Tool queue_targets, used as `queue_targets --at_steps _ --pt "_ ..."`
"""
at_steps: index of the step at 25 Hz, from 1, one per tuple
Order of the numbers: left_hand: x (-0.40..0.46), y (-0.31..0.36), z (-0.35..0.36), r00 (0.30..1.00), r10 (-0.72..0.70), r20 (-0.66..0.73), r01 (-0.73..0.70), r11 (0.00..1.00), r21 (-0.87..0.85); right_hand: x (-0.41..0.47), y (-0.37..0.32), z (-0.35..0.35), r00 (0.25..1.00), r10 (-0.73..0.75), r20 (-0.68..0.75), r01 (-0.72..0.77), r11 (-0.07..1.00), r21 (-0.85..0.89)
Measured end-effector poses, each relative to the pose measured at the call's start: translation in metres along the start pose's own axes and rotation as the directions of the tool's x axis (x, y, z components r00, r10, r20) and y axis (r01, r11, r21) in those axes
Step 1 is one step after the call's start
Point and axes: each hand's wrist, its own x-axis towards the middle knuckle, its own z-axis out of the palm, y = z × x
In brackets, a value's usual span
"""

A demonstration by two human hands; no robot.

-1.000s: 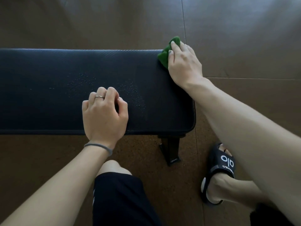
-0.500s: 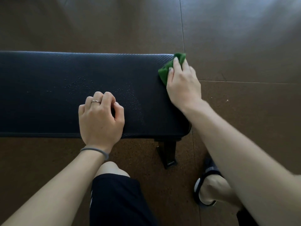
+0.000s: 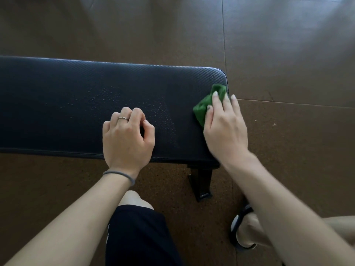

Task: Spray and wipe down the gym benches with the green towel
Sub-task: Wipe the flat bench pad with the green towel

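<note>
Green towel (image 3: 206, 106) crumpled, black bench (image 3: 76, 104) lengthwise left-right

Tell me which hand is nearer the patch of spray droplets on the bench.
Left. The left hand rests on the bench at the near edge of the spray droplets; the right hand presses the green towel at the bench's right end, apart from them.

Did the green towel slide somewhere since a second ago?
Yes. The green towel under the right hand slid from the bench's far corner toward the person along its right end, nearer the near edge.
</note>
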Motion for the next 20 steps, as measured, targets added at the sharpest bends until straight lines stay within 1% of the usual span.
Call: queue_targets --at_steps 1,3,5,7,9,11,13,15,17,20 --pt "0.0 -0.001 0.0 1.0 0.002 0.004 -0.002 1.0 -0.001 0.028 -0.001 0.003 1.0 -0.002 -0.013 0.002 1.0 0.002" --pt "0.0 -0.002 0.001 1.0 0.006 0.012 -0.006 1.0 0.001 0.085 -0.005 0.006 0.999 0.022 0.039 -0.022 1.0 0.012" --pt "0.001 -0.001 -0.001 1.0 -0.003 0.016 0.003 1.0 0.005 0.108 -0.013 0.008 0.996 0.049 0.074 -0.047 0.999 -0.021" --pt "0.001 0.0 -0.002 1.0 -0.007 0.016 0.007 1.0 0.011 0.086 -0.021 0.01 0.997 -0.003 0.08 0.006 0.999 -0.037" --pt "0.002 0.0 -0.005 1.0 0.009 0.021 -0.008 1.0 -0.014 0.024 -0.03 0.009 0.985 -0.16 0.057 0.163 0.986 -0.047" --pt "0.006 -0.01 -0.013 1.0 0.028 0.009 -0.027 0.998 -0.054 -0.037 -0.038 0.005 0.955 -0.283 0.084 0.288 0.956 -0.053" --pt "0.011 -0.031 -0.02 0.999 0.034 -0.013 -0.034 0.999 0.001 -0.052 -0.038 0.001 0.924 -0.365 0.112 0.373 0.926 -0.058" --pt "0.015 -0.051 -0.023 1.0 0.007 -0.009 -0.007 0.999 0.034 -0.031 -0.036 0.002 0.897 -0.425 0.122 0.434 0.899 -0.059" --pt "0.017 -0.056 -0.022 0.998 -0.063 0.008 0.063 0.998 -0.014 0.018 -0.044 0.011 0.877 -0.463 0.128 0.472 0.88 -0.054" --pt "0.017 -0.056 -0.019 0.996 -0.085 0.015 0.086 0.995 -0.043 0.094 -0.076 0.027 0.917 -0.345 0.199 0.358 0.933 -0.031"
